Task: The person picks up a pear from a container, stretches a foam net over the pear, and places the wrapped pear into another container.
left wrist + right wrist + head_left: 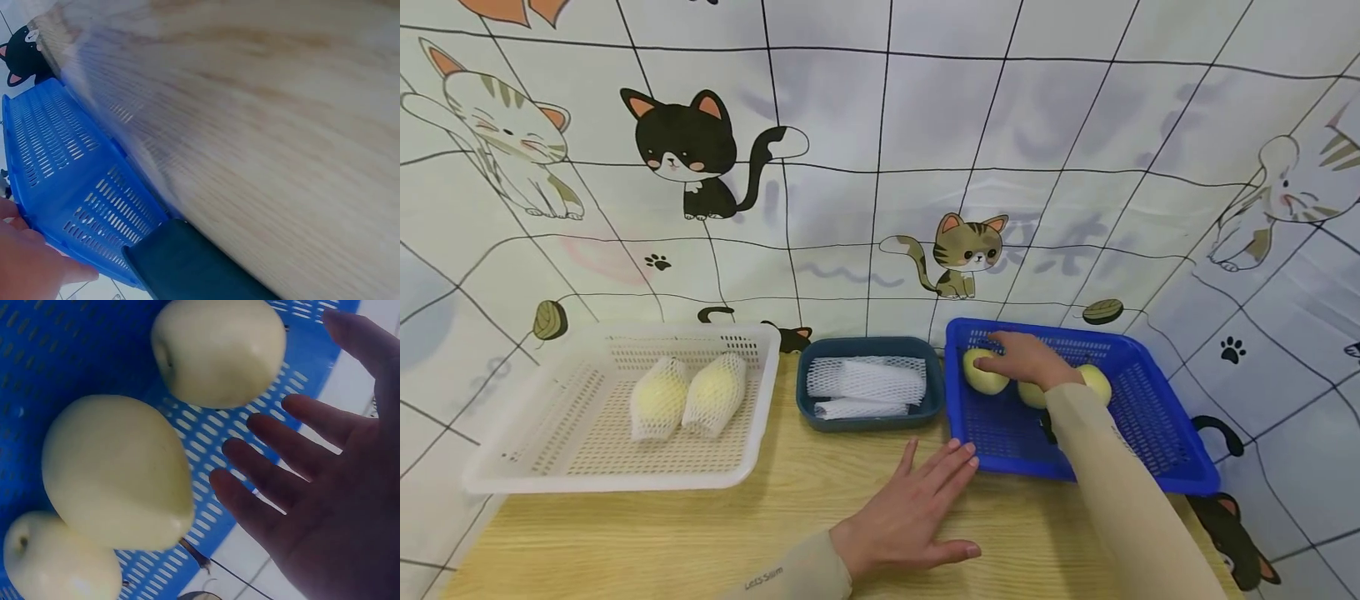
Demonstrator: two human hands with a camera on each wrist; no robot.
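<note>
Looks partway. Seeing two netted pears point(716, 392) in white basket point(617, 483), three bare pears point(985, 375) left in blue basket point(1153, 433), nets point(880, 379) in teal tray point(865, 425). Holding nothing with spread right hand point(1034, 360) beside bare pears; resting splayed, empty left hand point(910, 510) on counter point(655, 546).

Left basket point(625, 483) on the surface point(662, 542), two netted fruits point(658, 396) side by side inside, tub point(868, 425) in the middle, net sleeves point(880, 379) in that, right basket point(1015, 467) next, three fruits point(985, 381) within, right hand point(1033, 358) over them, left hand point(910, 512) out front
</note>
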